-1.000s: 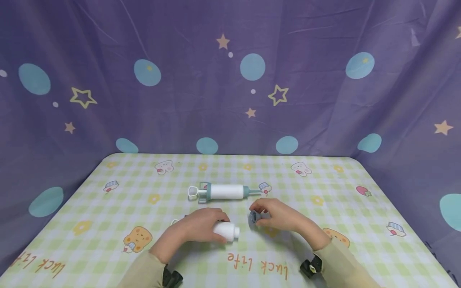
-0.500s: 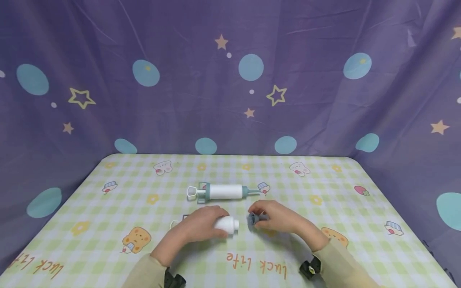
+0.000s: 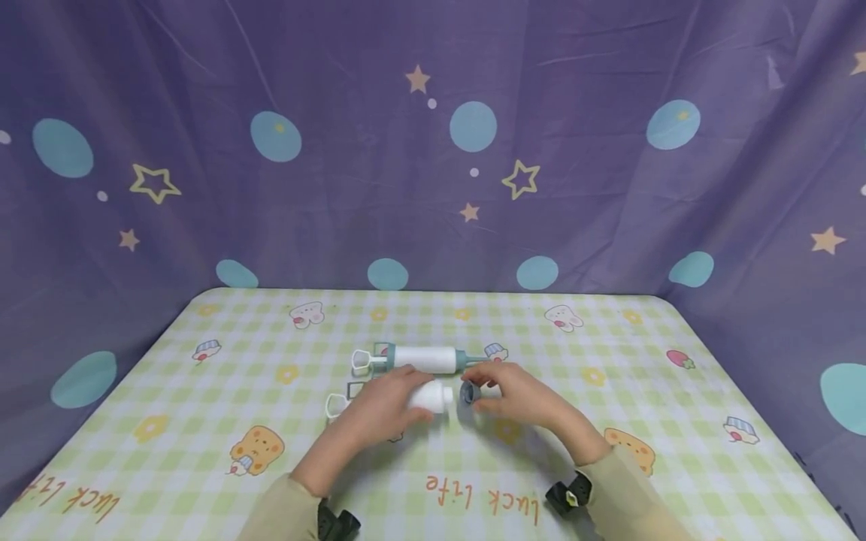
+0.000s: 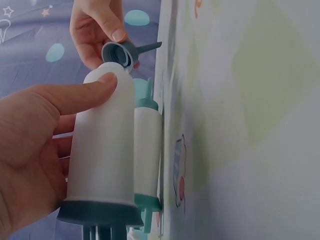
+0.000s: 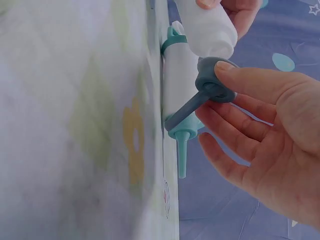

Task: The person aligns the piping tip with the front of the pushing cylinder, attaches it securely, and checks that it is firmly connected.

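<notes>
My left hand point(image 3: 389, 402) grips the white barrel of a syringe point(image 4: 102, 145) with a grey-blue collar, its thumb lying near the threaded neck. A white pull handle point(image 3: 336, 406) sticks out behind that hand. Between the thumb and fingers of my right hand point(image 3: 517, 394) is a grey-blue nozzle cap point(image 5: 212, 82) with a thin spout. The cap's hollow, threaded side faces the neck; in the head view a narrow gap separates them. Just beyond both hands a second syringe point(image 3: 425, 360), white with teal ends and its nozzle on, lies on the table.
A green-and-white checked cloth point(image 3: 271, 346) with cartoon prints covers the table. Behind it hangs a purple curtain point(image 3: 352, 188) with stars and blue dots. A black strap point(image 3: 570, 494) sits on the right wrist, another on the left.
Both hands have moved away from the body, toward the second syringe. The held barrel and the nozzle cap have come closer together.
</notes>
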A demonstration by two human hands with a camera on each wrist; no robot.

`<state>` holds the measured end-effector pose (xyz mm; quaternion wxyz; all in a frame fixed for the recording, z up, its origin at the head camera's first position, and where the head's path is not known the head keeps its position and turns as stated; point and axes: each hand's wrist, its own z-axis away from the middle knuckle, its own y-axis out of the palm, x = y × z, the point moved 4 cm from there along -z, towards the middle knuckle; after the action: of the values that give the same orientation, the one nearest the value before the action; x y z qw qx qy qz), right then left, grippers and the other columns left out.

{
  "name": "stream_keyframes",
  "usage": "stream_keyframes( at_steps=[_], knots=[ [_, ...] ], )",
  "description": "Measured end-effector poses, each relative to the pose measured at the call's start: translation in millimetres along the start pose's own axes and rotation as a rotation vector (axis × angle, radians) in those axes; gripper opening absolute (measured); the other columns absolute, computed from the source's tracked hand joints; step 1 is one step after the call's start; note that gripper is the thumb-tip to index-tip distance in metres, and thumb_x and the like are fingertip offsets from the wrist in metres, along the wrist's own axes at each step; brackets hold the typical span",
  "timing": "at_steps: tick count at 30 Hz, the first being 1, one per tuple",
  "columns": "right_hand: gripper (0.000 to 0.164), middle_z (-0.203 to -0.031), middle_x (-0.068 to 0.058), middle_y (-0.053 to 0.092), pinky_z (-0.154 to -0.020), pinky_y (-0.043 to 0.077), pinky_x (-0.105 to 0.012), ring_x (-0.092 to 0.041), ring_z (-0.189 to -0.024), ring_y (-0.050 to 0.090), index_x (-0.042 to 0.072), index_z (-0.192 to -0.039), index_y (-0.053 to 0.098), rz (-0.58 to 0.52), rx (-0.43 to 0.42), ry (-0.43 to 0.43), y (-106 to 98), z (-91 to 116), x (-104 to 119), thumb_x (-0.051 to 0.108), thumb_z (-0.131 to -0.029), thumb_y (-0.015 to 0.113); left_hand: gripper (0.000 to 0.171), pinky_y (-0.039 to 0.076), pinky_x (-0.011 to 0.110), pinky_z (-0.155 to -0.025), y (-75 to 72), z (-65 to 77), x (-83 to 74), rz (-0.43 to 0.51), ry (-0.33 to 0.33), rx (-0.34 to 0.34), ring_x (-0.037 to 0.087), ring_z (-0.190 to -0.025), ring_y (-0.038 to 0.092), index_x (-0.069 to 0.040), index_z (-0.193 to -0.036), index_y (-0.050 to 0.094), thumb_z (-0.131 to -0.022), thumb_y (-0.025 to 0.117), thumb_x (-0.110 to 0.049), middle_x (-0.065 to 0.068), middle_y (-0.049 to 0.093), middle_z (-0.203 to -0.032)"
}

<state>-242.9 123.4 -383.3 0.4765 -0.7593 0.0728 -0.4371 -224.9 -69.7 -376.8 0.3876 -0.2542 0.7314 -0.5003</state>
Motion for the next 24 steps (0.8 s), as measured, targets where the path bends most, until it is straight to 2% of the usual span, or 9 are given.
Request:
stream_keyframes(
  at_steps=[9, 12, 18, 24],
  knots=[
    [0.034, -0.107, 0.004, 0.061, -0.085, 0.046, -0.034, -0.014, -0.097, 0.058, 0.012, -0.115, 0.059, -0.021, -0.041, 0.017, 0.3, -7.8, 1.0, 0.017, -0.082, 0.067, 0.048, 0.047, 0.032, -0.067, -8.4, -8.6, -5.6, -0.033, -0.004, -0.121, 0.016, -0.084, 0.059, -0.014, -0.113, 0.063, -0.070, 0.077, -0.031, 0.001, 0.063, -0.098],
    [0.035, -0.108, 0.003, 0.061, -0.085, 0.046, -0.033, -0.015, -0.097, 0.058, 0.013, -0.115, 0.058, -0.016, -0.057, 0.018, -3.7, -10.2, 2.5, 0.016, -0.082, 0.067, 0.048, 0.047, 0.033, -0.067, -11.0, -12.6, -6.7, -0.043, -0.010, -0.126, 0.017, -0.084, 0.059, -0.014, -0.113, 0.063, -0.070, 0.077, -0.032, 0.001, 0.063, -0.098],
    [0.038, -0.107, 0.002, 0.061, -0.084, 0.047, -0.033, -0.013, -0.093, 0.058, 0.012, -0.114, 0.058, -0.027, -0.116, 0.032, -13.9, -17.2, 5.5, 0.014, -0.079, 0.070, 0.050, 0.047, 0.039, -0.075, -19.9, -22.3, -10.9, -0.080, -0.017, -0.126, 0.020, -0.089, 0.059, -0.013, -0.113, 0.063, -0.070, 0.076, -0.034, 0.003, 0.063, -0.102],
    [0.036, -0.104, 0.002, 0.063, -0.083, 0.048, -0.031, -0.012, -0.091, 0.059, 0.012, -0.110, 0.060, -0.042, -0.191, 0.022, -19.5, -22.9, 7.4, 0.015, -0.077, 0.072, 0.049, 0.048, 0.036, -0.070, -28.5, -26.3, -10.3, -0.083, -0.053, -0.130, 0.019, -0.087, 0.060, -0.015, -0.113, 0.063, -0.069, 0.077, -0.034, 0.001, 0.063, -0.102]
  ],
)
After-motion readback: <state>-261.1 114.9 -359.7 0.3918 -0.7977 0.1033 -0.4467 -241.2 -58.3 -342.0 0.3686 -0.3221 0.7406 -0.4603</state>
